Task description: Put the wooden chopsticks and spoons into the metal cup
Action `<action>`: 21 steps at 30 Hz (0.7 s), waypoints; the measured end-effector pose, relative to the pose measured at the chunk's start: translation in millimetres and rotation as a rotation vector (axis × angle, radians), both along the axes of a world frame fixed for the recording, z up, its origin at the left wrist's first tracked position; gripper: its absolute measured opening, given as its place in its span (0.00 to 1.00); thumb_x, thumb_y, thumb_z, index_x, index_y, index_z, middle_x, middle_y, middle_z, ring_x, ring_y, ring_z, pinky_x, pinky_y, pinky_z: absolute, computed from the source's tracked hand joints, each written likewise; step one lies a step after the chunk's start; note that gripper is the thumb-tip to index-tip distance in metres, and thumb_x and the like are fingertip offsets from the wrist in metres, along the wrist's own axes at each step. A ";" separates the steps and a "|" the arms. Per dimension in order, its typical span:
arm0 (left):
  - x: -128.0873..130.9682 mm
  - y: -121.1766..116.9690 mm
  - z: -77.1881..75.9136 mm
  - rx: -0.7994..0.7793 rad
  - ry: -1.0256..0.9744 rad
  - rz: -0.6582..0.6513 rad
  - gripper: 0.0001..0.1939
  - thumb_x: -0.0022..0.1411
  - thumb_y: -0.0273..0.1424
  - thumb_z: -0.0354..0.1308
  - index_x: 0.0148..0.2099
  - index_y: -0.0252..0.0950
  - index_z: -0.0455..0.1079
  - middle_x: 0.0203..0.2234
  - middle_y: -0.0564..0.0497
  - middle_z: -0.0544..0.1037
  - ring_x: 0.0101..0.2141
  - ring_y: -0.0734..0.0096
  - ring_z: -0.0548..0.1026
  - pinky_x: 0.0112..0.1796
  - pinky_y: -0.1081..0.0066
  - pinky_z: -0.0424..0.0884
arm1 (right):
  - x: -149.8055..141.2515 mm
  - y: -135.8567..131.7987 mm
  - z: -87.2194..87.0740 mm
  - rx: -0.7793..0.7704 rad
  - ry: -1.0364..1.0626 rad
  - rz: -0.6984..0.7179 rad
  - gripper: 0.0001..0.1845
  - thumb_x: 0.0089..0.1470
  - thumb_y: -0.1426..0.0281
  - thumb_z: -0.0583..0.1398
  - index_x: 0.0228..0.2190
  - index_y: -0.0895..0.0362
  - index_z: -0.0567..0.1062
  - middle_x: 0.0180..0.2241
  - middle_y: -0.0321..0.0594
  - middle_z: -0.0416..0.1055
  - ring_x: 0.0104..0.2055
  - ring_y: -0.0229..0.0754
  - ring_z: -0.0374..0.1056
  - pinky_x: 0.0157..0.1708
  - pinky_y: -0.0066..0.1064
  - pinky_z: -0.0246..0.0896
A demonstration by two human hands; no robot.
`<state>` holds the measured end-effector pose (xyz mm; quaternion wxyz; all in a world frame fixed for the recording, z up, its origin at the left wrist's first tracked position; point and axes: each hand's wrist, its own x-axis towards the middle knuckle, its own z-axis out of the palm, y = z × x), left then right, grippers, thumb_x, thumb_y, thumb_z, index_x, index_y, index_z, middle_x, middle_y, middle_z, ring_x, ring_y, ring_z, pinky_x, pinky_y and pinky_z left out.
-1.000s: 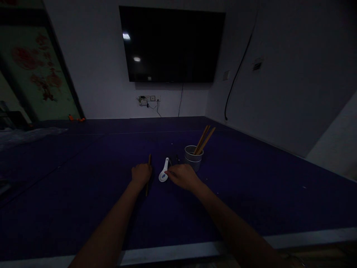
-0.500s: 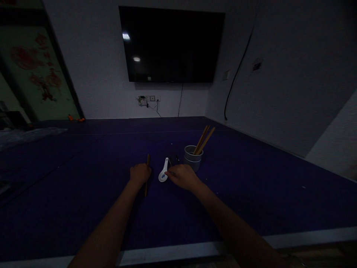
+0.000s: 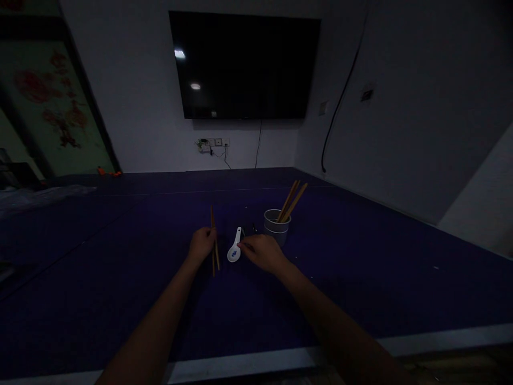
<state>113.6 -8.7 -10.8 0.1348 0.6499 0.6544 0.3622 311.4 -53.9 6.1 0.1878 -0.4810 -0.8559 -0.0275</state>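
My left hand [image 3: 201, 243] is closed around a pair of wooden chopsticks [image 3: 214, 240], which stand tilted up off the dark blue table [image 3: 120, 278]. A white ceramic spoon [image 3: 234, 247] with a blue mark lies just right of it. My right hand [image 3: 262, 251] rests beside the spoon with curled fingers touching its handle. Behind my right hand stands a round metal cup [image 3: 276, 224] holding more wooden chopsticks [image 3: 293, 201].
A large dark television [image 3: 244, 64] hangs on the white wall with a socket strip [image 3: 212, 143] below it. A black cable [image 3: 340, 101] runs down the right wall. A flowered door panel [image 3: 52, 107] stands at the left. The table's pale front edge [image 3: 240, 363] runs along the bottom.
My left hand has lifted the chopsticks from lying flat on the table to a raised, tilted hold. My right hand has stayed by the spoon.
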 end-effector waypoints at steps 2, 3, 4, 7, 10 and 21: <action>11.1 -5.6 2.9 0.063 -0.237 -0.102 0.19 0.58 0.42 0.45 0.23 0.35 0.64 0.18 0.54 0.67 0.22 0.74 0.66 0.24 0.75 0.58 | 0.3 0.3 0.0 0.010 0.058 -0.035 0.21 0.61 0.60 0.47 0.31 0.55 0.75 0.29 0.40 0.75 0.30 0.38 0.70 0.26 0.27 0.48; 17.7 -9.9 4.6 0.066 -0.356 -0.164 0.19 0.56 0.43 0.46 0.24 0.35 0.64 0.17 0.55 0.66 0.22 0.75 0.64 0.24 0.76 0.58 | 0.5 0.9 -0.5 0.014 0.096 -0.051 0.22 0.61 0.59 0.46 0.29 0.55 0.75 0.28 0.40 0.75 0.30 0.38 0.69 0.26 0.27 0.48; 24.4 -14.9 6.6 0.053 -0.467 -0.213 0.19 0.55 0.45 0.47 0.24 0.35 0.64 0.17 0.56 0.65 0.21 0.76 0.63 0.24 0.76 0.58 | 0.9 2.0 -1.2 0.016 0.146 -0.061 0.23 0.61 0.59 0.46 0.28 0.56 0.75 0.27 0.40 0.74 0.29 0.38 0.69 0.26 0.27 0.48; 42.2 -30.8 12.6 -0.048 -0.703 -0.344 0.19 0.51 0.47 0.52 0.27 0.34 0.66 0.18 0.56 0.66 0.21 0.77 0.63 0.24 0.76 0.59 | 2.0 6.8 -4.1 -0.001 0.366 -0.042 0.28 0.61 0.56 0.43 0.23 0.57 0.73 0.24 0.38 0.72 0.27 0.37 0.67 0.26 0.26 0.50; 52.8 -41.9 15.9 -0.150 -0.799 -0.448 0.19 0.49 0.47 0.55 0.28 0.34 0.67 0.18 0.56 0.66 0.20 0.78 0.63 0.24 0.77 0.59 | 2.6 11.5 -6.3 -0.027 0.571 0.011 0.30 0.60 0.54 0.42 0.21 0.58 0.71 0.21 0.36 0.69 0.25 0.37 0.65 0.25 0.26 0.51; 60.0 -47.0 11.6 -0.311 -0.945 -0.580 0.18 0.46 0.45 0.60 0.27 0.34 0.67 0.17 0.57 0.66 0.20 0.80 0.63 0.24 0.77 0.57 | -0.2 12.6 -6.0 -0.123 0.881 0.143 0.25 0.56 0.52 0.49 0.25 0.58 0.74 0.22 0.35 0.69 0.26 0.37 0.64 0.26 0.26 0.56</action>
